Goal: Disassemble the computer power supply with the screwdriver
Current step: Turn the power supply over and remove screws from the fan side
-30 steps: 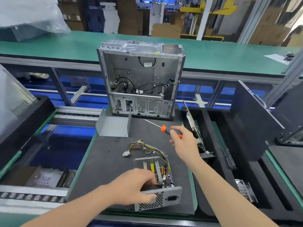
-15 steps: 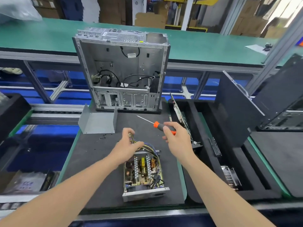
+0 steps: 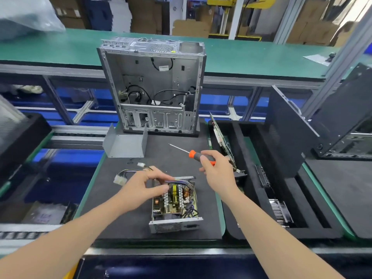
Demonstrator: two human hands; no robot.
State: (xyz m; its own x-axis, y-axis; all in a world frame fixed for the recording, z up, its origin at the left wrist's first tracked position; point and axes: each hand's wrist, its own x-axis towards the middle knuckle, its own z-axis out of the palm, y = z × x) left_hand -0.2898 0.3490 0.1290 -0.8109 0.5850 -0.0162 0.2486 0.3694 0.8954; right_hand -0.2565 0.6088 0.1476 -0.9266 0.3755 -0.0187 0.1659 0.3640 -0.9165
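Power supply [image 3: 174,206] lies uncovered; left hand [image 3: 144,185] grips its wires, right hand [image 3: 216,171] holds screwdriver [image 3: 193,154].

The opened power supply [image 3: 174,206] lies on the black mat [image 3: 124,214] — left hand [image 3: 144,186] grips its far edge by the wires; right hand [image 3: 216,171] holds the screwdriver [image 3: 191,153] raised, tip pointing left.

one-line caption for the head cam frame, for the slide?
Left hand grips the wires of the opened power supply on the black mat; right hand holds the screwdriver aloft.
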